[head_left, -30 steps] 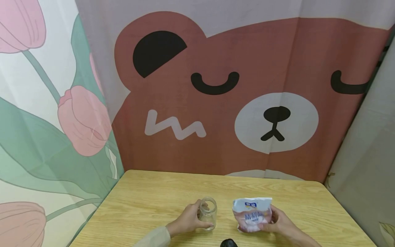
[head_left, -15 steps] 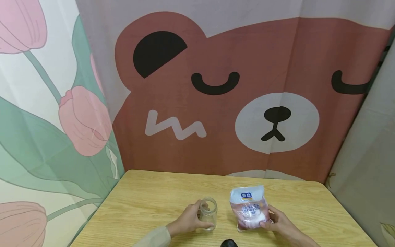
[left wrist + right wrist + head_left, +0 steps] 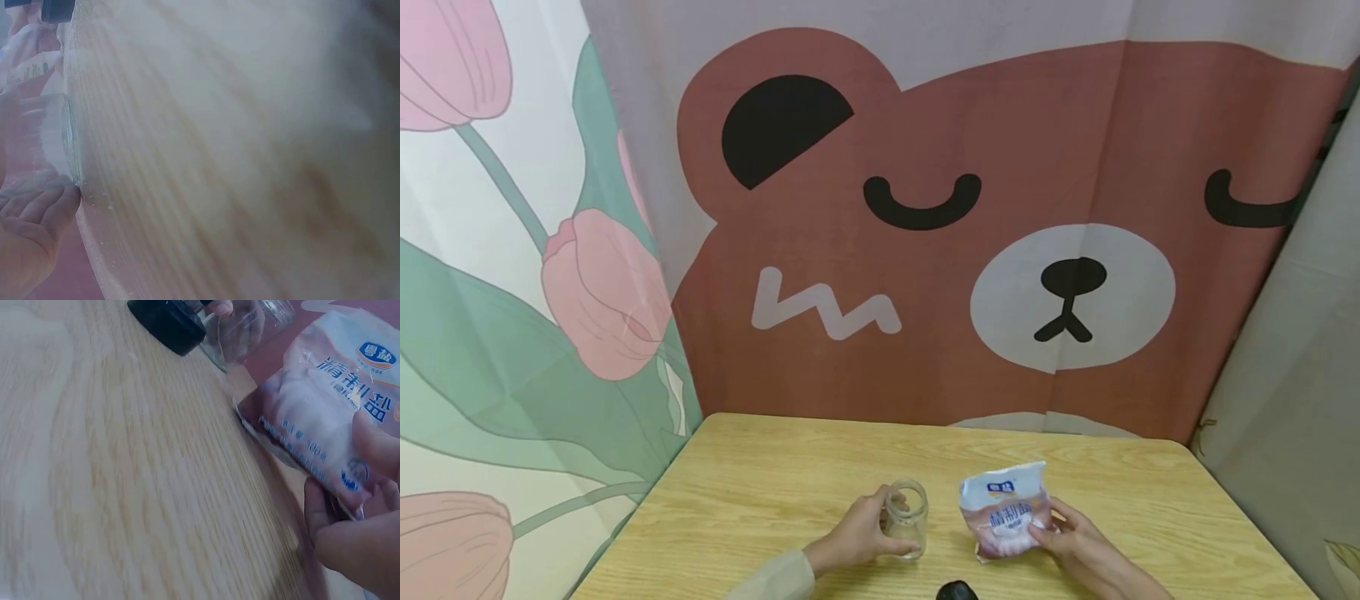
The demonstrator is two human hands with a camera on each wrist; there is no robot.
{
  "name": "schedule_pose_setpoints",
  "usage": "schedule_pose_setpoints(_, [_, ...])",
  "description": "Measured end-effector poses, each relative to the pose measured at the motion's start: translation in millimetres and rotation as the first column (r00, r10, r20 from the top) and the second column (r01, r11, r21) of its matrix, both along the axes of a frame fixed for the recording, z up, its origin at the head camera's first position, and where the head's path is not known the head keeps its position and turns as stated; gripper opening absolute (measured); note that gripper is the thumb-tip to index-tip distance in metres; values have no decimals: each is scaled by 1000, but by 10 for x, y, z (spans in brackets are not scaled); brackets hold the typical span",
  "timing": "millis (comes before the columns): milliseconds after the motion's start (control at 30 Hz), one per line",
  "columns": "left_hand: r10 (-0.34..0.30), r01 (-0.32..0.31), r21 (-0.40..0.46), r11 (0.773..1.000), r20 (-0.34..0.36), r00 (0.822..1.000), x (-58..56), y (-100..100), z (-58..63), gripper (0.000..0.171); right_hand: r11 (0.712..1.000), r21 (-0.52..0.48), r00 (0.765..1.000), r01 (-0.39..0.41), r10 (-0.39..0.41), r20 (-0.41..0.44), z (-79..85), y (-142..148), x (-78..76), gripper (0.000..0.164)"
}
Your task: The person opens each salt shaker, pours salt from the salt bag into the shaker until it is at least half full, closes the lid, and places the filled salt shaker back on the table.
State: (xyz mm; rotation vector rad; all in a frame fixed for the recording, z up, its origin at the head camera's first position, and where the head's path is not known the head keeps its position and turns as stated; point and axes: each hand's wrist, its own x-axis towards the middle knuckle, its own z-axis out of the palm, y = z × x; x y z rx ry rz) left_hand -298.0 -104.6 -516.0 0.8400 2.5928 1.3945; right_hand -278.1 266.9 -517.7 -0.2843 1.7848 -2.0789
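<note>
My left hand [image 3: 857, 529] grips a clear glass jar [image 3: 907, 525] that stands upright and uncapped on the table, with the thumb on its near side and fingers behind. To its right, my right hand [image 3: 1078, 542] pinches the lower right side of a pink-and-white plastic bag of salt [image 3: 1003, 508]. In the right wrist view the thumb lies over the printed front of the salt bag [image 3: 337, 394], the other fingers beneath it. The bag leans, its bottom corner close over the wood. Only part of the jar [image 3: 44, 144] shows in the left wrist view.
A black lid-like round piece [image 3: 957, 591] sits at the near edge of the head view, between the hands; the right wrist view shows this black piece [image 3: 169, 325] beside the jar. Behind the wooden table [image 3: 775, 450] hangs a bear-print curtain [image 3: 820, 367].
My right hand has tipped the salt bag up and then partly back down, its top now slanting and farther left than a second ago. The left hand and jar stay put.
</note>
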Motion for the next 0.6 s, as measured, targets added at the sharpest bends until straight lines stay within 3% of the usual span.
schedule_pose_setpoints(200, [4,-4,-8,1000,-9,1000,-3,-1,-1,61,996,-78,999,37,-35,27,-5,-88,2,40])
schedule_pose_setpoints(300, [8,-8,-9,1000,-7,1000,-5,-4,2,61,993,-74,995,93,-89,55,-2,-135,-9,39])
schedule_pose_setpoints(467, [9,-9,-6,1000,0,1000,0,-9,5,62,989,-24,987,148,-146,73,3,-198,-5,78])
schedule_pose_setpoints(600, [11,-11,-10,1000,-4,1000,3,-5,13,62,980,-100,982,172,-162,100,10,-264,33,68])
